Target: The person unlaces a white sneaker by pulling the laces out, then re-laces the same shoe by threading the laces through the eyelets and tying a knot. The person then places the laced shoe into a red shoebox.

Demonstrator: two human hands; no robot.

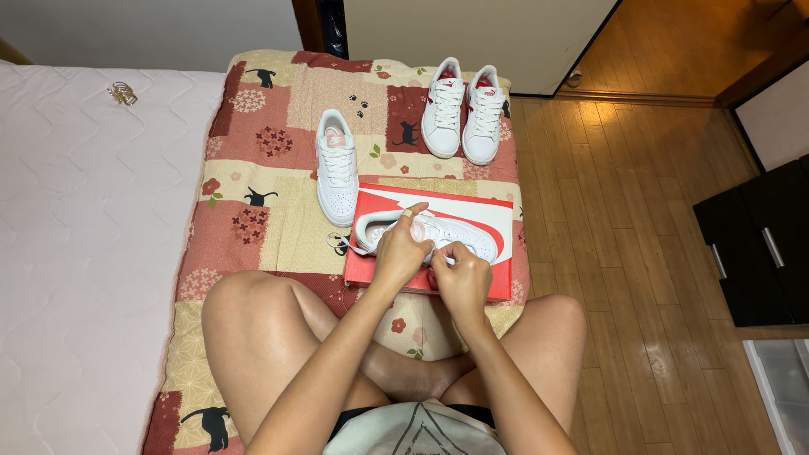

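A white sneaker [459,233] lies on its side on a red and white shoebox [472,211] in front of my crossed legs. My left hand [401,249] grips the sneaker near its heel and tongue. My right hand [462,268] pinches its white lace over the middle of the shoe. A loose lace end [339,244] trails off the box's left edge. The matching white sneaker [336,167] stands upright on the quilt, just beyond the box.
A pair of white sneakers with red insides [463,108] stands at the far end of the patchwork quilt [253,211]. A pale mattress [76,227] with a gold hair clip [123,93] lies left. Wooden floor [624,253] and dark drawers [758,244] are right.
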